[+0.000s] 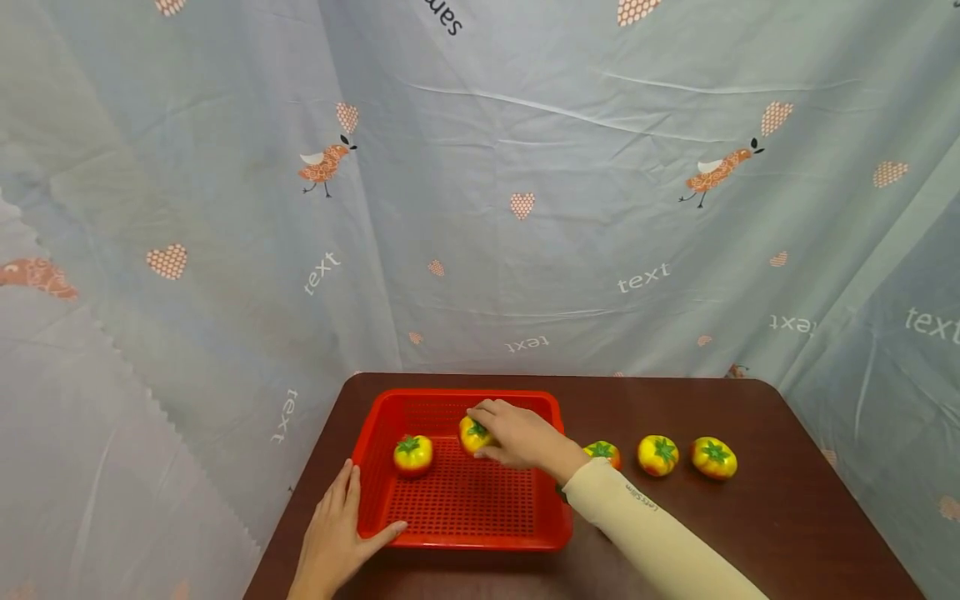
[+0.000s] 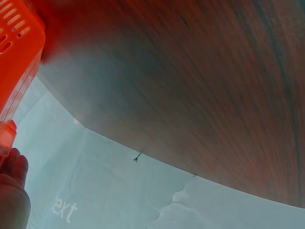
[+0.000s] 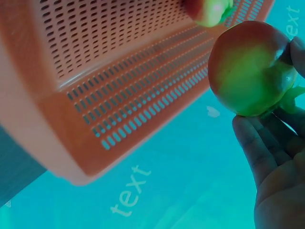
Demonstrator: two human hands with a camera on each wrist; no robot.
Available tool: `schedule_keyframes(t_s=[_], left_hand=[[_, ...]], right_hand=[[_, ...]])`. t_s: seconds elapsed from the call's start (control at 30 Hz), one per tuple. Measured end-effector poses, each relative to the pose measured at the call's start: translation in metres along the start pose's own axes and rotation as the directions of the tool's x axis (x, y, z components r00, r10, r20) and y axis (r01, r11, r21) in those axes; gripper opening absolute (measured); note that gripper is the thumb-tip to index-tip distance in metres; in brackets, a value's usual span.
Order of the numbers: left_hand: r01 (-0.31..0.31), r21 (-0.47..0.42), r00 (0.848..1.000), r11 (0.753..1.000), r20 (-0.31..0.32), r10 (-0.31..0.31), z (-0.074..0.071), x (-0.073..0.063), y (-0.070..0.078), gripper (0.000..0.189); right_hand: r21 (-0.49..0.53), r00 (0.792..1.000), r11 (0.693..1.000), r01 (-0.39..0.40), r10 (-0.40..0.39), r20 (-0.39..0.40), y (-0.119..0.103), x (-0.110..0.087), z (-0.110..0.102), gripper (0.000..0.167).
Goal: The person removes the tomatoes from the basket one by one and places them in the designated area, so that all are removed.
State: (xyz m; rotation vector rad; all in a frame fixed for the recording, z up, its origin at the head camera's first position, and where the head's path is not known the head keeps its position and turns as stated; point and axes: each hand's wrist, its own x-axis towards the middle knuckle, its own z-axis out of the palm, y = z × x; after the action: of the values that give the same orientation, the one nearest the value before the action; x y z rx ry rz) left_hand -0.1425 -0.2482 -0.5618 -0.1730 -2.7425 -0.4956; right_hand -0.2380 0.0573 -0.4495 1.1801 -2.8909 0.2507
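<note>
My right hand (image 1: 517, 435) pinches a yellow-and-red tomato (image 1: 474, 435) with a green leafy top, over the red basket (image 1: 555, 533). In the right wrist view this tomato (image 3: 252, 71) sits between thumb and fingertips, raised over the basket floor. Another tomato (image 1: 412, 456) rests inside the basket toward its left side. My left hand (image 1: 333, 529) lies at the basket's near left corner, fingers straight along the left side and thumb extended across the front rim. In the left wrist view, its fingers (image 2: 14, 167) show beside the basket's edge.
To the right of the basket, three more tomatoes stand in a row on the dark wooden table (image 1: 780, 517): one partly behind my right forearm (image 1: 602, 452), one in the middle (image 1: 657, 455), one farthest right (image 1: 714, 457). A printed grey-blue curtain (image 1: 480, 275) hangs behind the table.
</note>
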Motion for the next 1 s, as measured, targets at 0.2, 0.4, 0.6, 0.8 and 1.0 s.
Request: schedule_keyframes(t_s=[0.2, 0.4, 0.6, 0.8, 1.0], left_hand=[[0.003, -0.007, 1.0, 1.0, 0.012, -0.003, 0.002, 0.002, 0.002, 0.112], [-0.007, -0.009, 1.0, 1.0, 0.005, 0.007, 0.003, 0.003, 0.004, 0.112], [-0.025, -0.001, 1.0, 1.0, -0.011, 0.025, 0.0, 0.007, 0.003, 0.111], [-0.019, 0.001, 1.0, 1.0, -0.002, 0.019, -0.001, 0.006, 0.001, 0.11], [-0.004, -0.003, 1.0, 1.0, 0.001, 0.004, -0.001, 0.001, 0.0, 0.11]], right_hand=[[0.001, 0.997, 1.0, 0.015, -0.015, -0.081, 0.018, -0.021, -0.003, 0.062], [0.0, 0.987, 1.0, 0.013, -0.013, -0.162, 0.046, -0.056, -0.008, 0.062], [-0.002, 0.976, 0.999, -0.04, 0.039, -0.215, 0.071, -0.09, -0.008, 0.063], [0.02, 0.977, 0.996, -0.092, 0.094, -0.193, 0.084, -0.112, -0.008, 0.065], [0.011, 0.975, 0.992, -0.129, 0.129, -0.183, 0.095, -0.126, -0.017, 0.067]])
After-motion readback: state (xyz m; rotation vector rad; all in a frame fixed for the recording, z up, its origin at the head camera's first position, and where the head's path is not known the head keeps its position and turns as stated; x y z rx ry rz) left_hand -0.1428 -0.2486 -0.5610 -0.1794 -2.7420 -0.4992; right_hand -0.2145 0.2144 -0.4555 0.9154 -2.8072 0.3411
